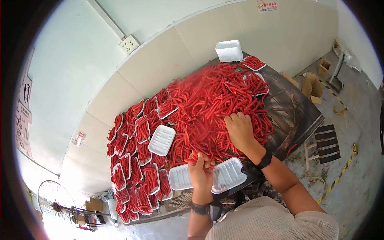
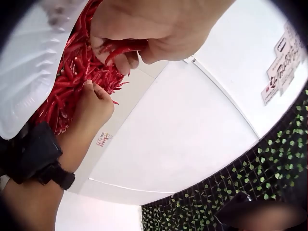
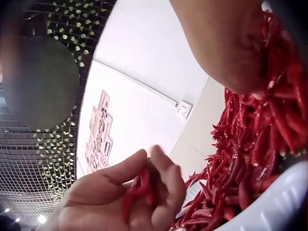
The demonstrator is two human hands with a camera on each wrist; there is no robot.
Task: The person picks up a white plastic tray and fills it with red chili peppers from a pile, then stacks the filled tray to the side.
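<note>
Some red chilies lie in the left hand.

The left forearm rises almost straight from the lower edge of the head view, its wrist in line with the left hand. That hand's palm is turned upward in the right wrist view, its fingers curled inward in a hold, the thumb bent toward the index finger.

The right arm reaches farther out — its forearm slants up and leftward from a softly bent elbow. The right hand lies back uppermost, fingers bent downward, their tips partly hidden. The two hands are apart, the right one farther forward.
</note>
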